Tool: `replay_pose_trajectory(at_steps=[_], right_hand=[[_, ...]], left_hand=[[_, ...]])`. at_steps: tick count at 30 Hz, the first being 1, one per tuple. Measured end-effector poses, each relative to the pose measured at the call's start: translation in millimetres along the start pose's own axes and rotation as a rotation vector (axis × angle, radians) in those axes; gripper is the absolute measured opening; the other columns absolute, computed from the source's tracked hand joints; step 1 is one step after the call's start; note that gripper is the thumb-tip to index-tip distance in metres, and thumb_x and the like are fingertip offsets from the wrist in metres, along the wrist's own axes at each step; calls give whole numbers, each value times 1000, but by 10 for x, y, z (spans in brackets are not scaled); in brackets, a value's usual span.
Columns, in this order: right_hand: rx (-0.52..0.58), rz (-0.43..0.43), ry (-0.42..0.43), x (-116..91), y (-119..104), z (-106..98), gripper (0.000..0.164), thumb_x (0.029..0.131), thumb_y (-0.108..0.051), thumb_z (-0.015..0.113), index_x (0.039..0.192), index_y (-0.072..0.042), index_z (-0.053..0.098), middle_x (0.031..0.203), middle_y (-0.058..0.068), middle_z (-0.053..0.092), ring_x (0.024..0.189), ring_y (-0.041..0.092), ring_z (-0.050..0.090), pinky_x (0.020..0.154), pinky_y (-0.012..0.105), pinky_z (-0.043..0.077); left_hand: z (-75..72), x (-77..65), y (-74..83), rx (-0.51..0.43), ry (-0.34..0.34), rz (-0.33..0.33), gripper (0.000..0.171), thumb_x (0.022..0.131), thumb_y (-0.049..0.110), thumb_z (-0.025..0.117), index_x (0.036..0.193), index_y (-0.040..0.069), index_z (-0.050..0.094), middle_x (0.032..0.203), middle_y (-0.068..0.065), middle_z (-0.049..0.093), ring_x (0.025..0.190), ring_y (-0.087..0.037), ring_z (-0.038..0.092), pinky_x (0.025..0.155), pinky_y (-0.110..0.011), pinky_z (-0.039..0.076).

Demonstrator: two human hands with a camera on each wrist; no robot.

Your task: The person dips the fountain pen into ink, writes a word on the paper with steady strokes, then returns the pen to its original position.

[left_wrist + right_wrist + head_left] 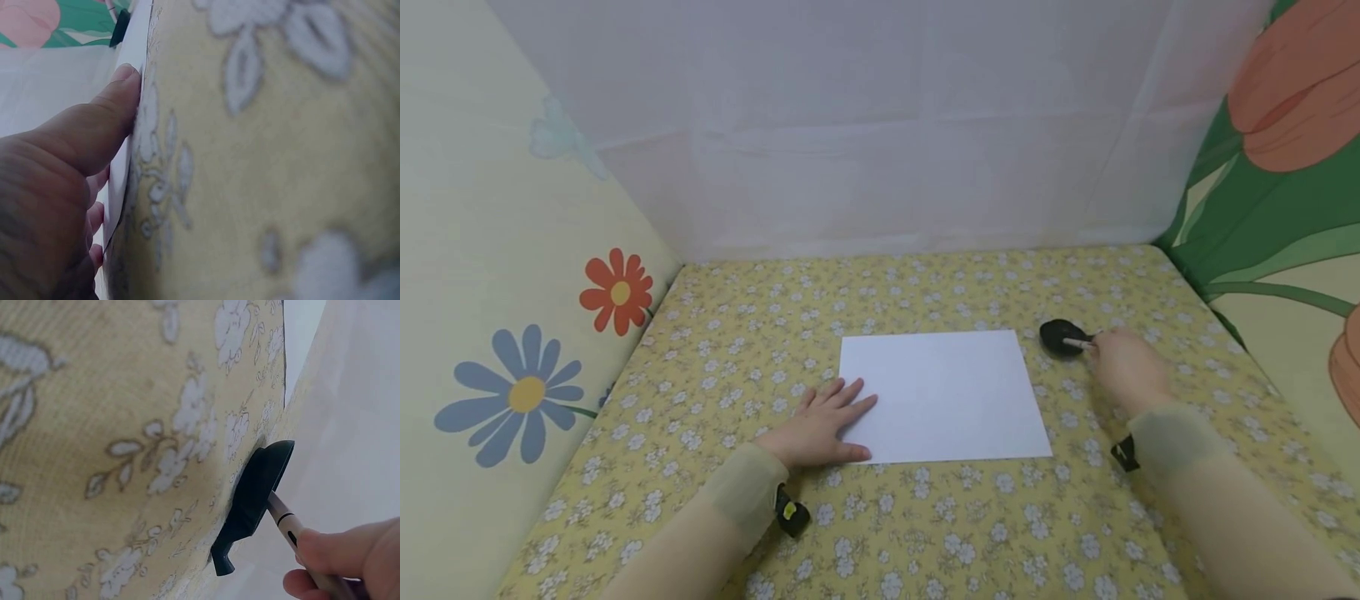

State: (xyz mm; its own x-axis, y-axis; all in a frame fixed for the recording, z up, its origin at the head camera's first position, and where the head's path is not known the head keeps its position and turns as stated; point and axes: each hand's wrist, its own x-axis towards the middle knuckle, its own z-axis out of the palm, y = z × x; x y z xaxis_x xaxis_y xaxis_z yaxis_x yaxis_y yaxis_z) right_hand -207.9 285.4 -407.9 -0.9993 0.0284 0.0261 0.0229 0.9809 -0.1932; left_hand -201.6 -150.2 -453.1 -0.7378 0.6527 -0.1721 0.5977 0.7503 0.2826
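Observation:
A white sheet of paper (951, 398) lies flat on the table. My left hand (822, 427) rests on its left edge, fingers spread and fairly straight. The left wrist view shows the thumb (115, 103) laid along the paper's near edge. To the right of the sheet sits a small black dish (1057, 335) with a short stub at one side. My right hand (1129, 371) pinches a slim pen-shaped tool (285, 520) with a pale barrel, between thumb and fingers. The tool's front end goes down into the dish, whose wall hides its tip.
A yellow floral cloth (925, 533) covers the table. Behind it hangs a plain white sheet (880, 133). Panels printed with flowers stand on the left (475, 250) and right (1285, 208). Each wrist wears a small black camera, one on the left wrist (792, 510).

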Motion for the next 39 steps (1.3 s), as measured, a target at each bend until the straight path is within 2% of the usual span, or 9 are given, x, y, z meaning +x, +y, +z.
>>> replay_pose_trajectory(at_steps=[11, 18, 31, 39], right_hand=[[7, -13, 3, 9, -3, -15, 18, 85, -14, 53, 85, 2, 60, 77, 16, 52, 63, 26, 51, 49, 37, 41], [-1, -19, -24, 27, 5, -23, 15, 84, -8, 52, 89, 4, 60, 80, 17, 52, 68, 28, 51, 54, 39, 42], [12, -8, -71, 39, -27, -86, 16, 85, -8, 51, 90, 4, 61, 79, 18, 52, 68, 28, 51, 51, 36, 40], [39, -48, -63, 104, -9, -122, 19, 86, -11, 50, 85, 5, 60, 72, 13, 54, 66, 27, 50, 53, 36, 40]], left_hand=[[-5, -7, 7, 14, 0, 2, 79, 74, 65, 42, 138, 27, 17, 143, -2, 2, 127, -27, -3, 97, -53, -2], [-18, -10, 28, 3, -6, -13, 78, 74, 64, 43, 137, 27, 17, 143, -1, 2, 127, -27, -4, 97, -53, -3], [-12, -12, 23, 2, -9, -14, 79, 73, 65, 43, 137, 27, 17, 143, -1, 2, 127, -26, -4, 97, -53, -3], [0, -8, 19, 18, 1, -14, 79, 73, 66, 42, 137, 28, 17, 143, -1, 2, 127, -27, -3, 96, -53, -2]])
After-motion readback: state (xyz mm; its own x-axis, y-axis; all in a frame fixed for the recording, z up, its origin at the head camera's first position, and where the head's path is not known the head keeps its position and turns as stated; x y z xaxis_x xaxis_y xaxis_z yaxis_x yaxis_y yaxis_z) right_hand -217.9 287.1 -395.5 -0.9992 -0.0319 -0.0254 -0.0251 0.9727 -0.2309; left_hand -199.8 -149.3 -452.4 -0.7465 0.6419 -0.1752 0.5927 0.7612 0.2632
